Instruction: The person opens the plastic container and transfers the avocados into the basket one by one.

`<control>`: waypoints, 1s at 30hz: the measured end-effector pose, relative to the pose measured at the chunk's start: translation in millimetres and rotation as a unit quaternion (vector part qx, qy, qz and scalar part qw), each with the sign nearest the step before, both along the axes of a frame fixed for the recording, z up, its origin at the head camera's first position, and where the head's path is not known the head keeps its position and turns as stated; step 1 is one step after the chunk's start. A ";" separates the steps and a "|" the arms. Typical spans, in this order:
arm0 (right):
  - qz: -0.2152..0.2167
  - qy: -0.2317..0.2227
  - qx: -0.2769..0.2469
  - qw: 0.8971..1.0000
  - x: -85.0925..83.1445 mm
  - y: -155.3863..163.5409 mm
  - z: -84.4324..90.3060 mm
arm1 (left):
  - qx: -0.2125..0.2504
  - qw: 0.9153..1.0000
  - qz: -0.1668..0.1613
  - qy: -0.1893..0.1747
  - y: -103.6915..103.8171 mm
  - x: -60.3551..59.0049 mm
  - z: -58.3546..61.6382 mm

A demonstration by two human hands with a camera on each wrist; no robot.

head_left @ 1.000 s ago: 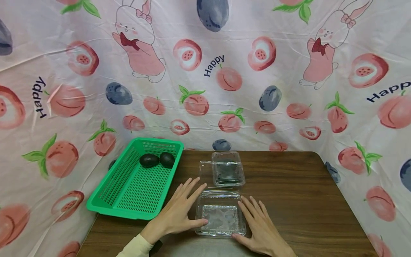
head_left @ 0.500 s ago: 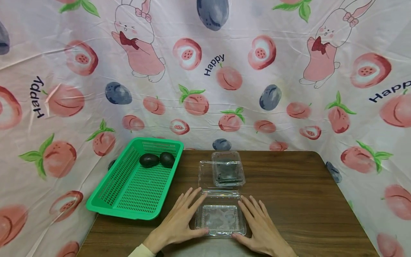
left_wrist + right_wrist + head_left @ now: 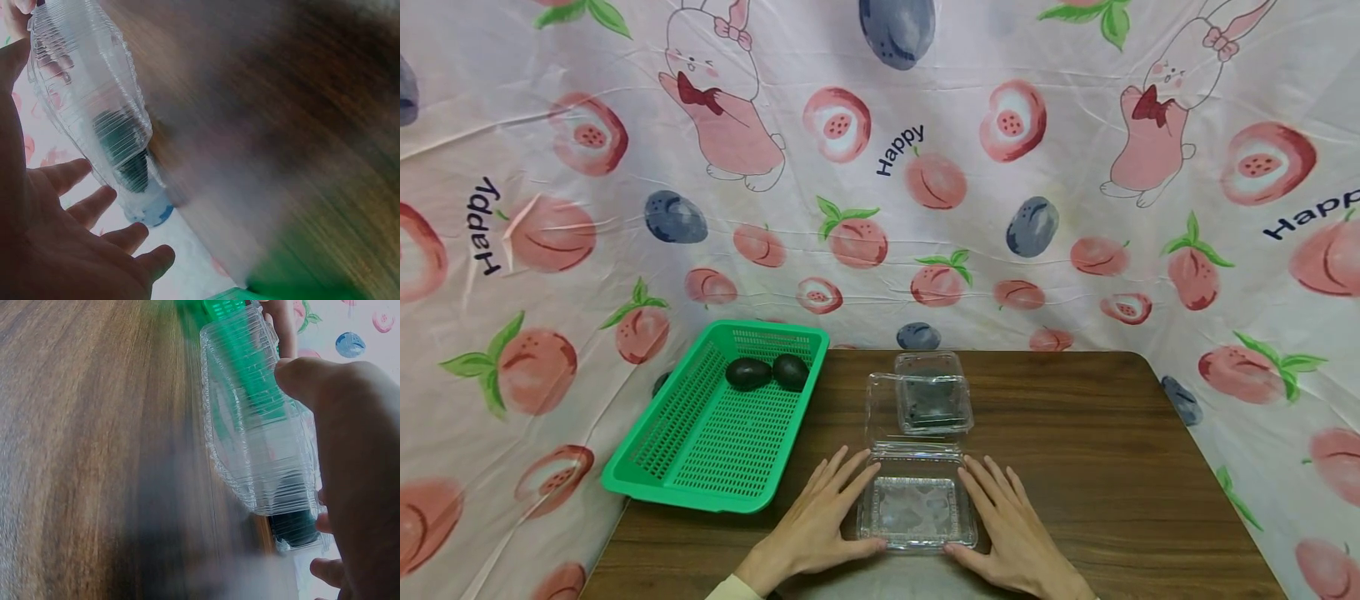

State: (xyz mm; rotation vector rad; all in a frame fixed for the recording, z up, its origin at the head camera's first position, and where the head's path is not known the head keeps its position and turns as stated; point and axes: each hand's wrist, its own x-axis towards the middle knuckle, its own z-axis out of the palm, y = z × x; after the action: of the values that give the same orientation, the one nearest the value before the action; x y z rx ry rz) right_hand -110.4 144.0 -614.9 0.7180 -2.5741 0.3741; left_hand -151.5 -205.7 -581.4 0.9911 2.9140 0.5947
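A clear plastic clamshell box [image 3: 916, 510] lies near the front edge of the brown table [image 3: 1075, 450]. My left hand [image 3: 820, 521] lies flat on the table against the box's left side, fingers straight, thumb touching its near corner. My right hand [image 3: 1007, 525] lies the same way on the right side. The left wrist view shows the ribbed box [image 3: 87, 94] beside my spread left hand [image 3: 94, 250]. In the right wrist view the box [image 3: 262, 437] sits next to my right hand [image 3: 350, 456].
A second clear box [image 3: 932, 402] with a dark fruit inside stands just behind the first. A green slotted basket [image 3: 700, 450] at the left holds two dark avocados [image 3: 748, 374] [image 3: 791, 372]. Printed pink cloth [image 3: 880, 167] walls the table on three sides.
My left hand has slid back a little toward the table's front edge, along the box's side. The right hand and the box have barely moved.
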 end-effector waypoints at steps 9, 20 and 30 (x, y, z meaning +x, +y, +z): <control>0.012 -0.005 -0.013 1.000 -0.7 6.5 -0.9 | -0.006 1.000 -0.001 0.011 2.2 3.9 -5.5; 0.026 -0.018 -0.040 0.999 1.6 29.6 -1.7 | -0.006 1.000 -0.016 0.024 16.9 8.8 -10.8; 0.031 -0.013 -0.049 0.998 3.9 48.5 -0.1 | -0.020 0.999 -0.026 0.034 36.8 10.2 -11.5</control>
State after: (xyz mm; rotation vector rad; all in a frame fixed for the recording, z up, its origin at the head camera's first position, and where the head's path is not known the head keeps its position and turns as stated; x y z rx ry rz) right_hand -106.5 192.5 -614.9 0.7644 -2.5417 0.5303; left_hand -141.3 -168.9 -592.9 1.1006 2.9353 0.5093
